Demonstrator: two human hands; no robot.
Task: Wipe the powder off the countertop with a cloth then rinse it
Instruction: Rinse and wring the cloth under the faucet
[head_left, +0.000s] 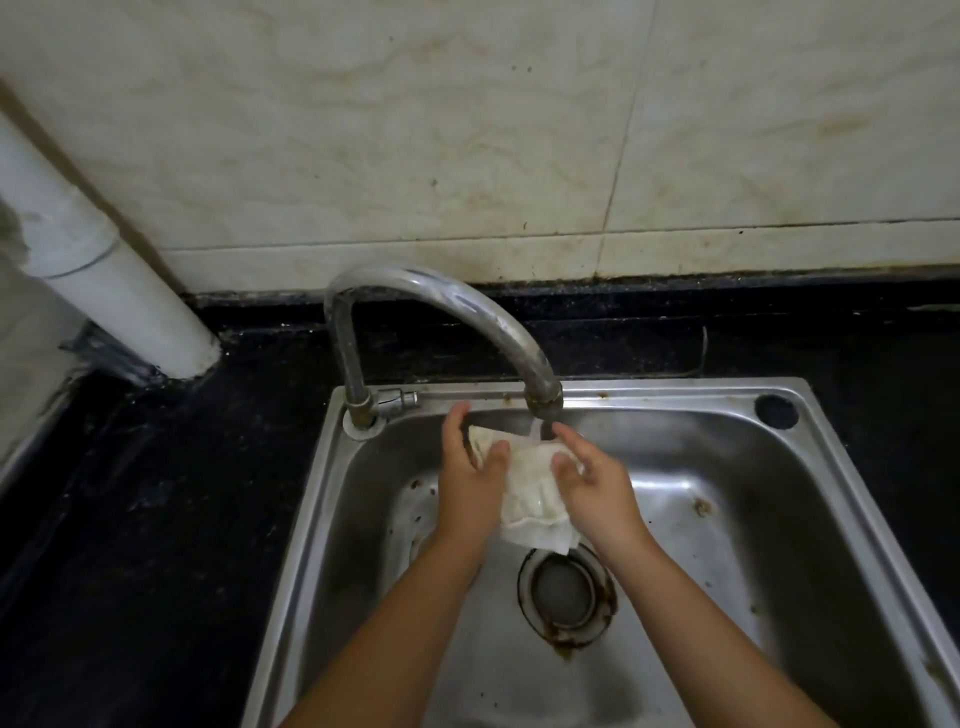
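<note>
Steel sink (810, 519) set in black countertop (156, 519), tiled wall (415, 130) behind.

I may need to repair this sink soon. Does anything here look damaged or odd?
Yes. Brown rust rings the drain, and rusty spots dot the sink basin floor and back rim. The wall tiles above the countertop are stained. The faucet stands upright and runs onto the cloth.

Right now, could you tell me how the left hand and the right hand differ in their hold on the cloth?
The left hand grips the cloth's left edge, farther from the spout; the right hand holds its right side, index finger almost under the spout. Both grip it over the sink.
</note>
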